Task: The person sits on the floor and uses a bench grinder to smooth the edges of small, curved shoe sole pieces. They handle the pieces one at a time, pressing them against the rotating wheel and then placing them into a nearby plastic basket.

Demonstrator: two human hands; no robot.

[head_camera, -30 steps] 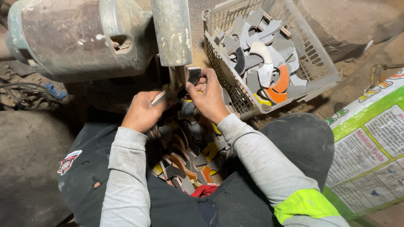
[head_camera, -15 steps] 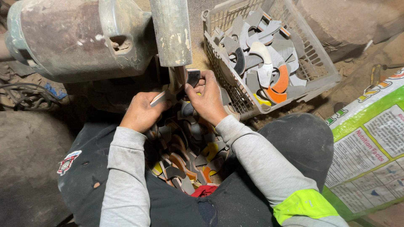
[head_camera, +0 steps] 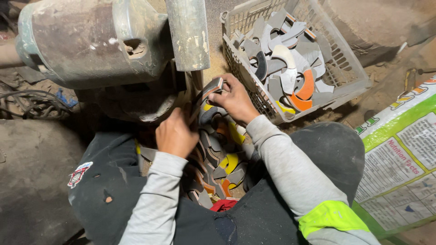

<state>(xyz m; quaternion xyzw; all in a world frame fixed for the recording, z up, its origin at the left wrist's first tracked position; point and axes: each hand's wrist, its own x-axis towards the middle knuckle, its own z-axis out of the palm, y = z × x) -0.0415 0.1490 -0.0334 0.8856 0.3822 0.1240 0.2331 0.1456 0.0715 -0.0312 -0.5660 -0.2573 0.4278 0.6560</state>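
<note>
Grey curved rubber piece with an orange edge [head_camera: 212, 87] sits pinched in the right hand [head_camera: 235, 100], pressed toward the grimy metal grinder [head_camera: 113, 45]; left hand [head_camera: 175, 134] fingers curl shut, contents hidden; next comes steady holding, then reaching the far-right plastic basket [head_camera: 349, 68].

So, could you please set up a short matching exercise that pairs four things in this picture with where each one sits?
Things:
1. plastic basket
2. printed sack
3. metal machine
4. right hand

Places:
a. upper left
b. centre, gripping a curved piece
c. upper right, holding curved pieces
d. right edge, on the ground

Pairs: 1-c, 2-d, 3-a, 4-b
</note>
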